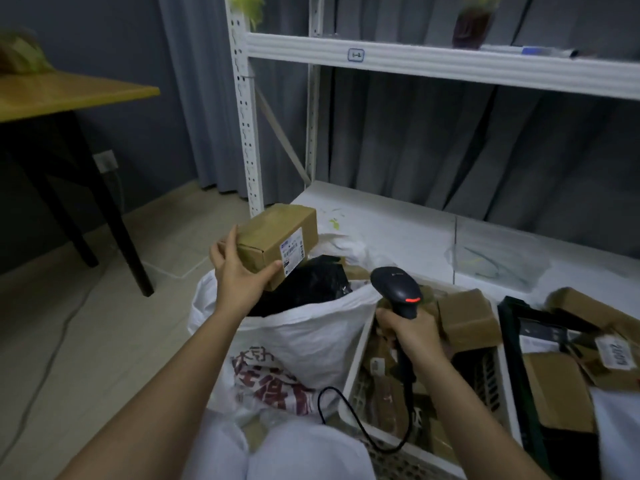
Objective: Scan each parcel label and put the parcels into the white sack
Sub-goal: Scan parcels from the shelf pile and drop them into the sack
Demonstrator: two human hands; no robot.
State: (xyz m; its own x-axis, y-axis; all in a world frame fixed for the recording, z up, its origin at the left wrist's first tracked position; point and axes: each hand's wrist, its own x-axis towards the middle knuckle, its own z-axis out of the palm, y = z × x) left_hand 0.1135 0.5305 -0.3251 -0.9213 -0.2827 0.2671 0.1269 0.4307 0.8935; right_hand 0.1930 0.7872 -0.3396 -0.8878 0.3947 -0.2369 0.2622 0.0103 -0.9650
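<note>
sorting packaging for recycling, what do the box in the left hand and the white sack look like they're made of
Box: brown corrugated cardboard by the look, matte, with folded flap edges and a white paper label.
White sack: probably woven plastic; thin, crinkled, slightly glossy, with red printed characters. The weave itself is too blurred to confirm.

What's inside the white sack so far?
At the white sack mouth a black plastic parcel lies on top, with a brown carton edge behind it. Anything deeper is covered.

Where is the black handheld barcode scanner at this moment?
The black handheld barcode scanner is in the right hand, right of the white sack, above the white plastic crate.
</note>
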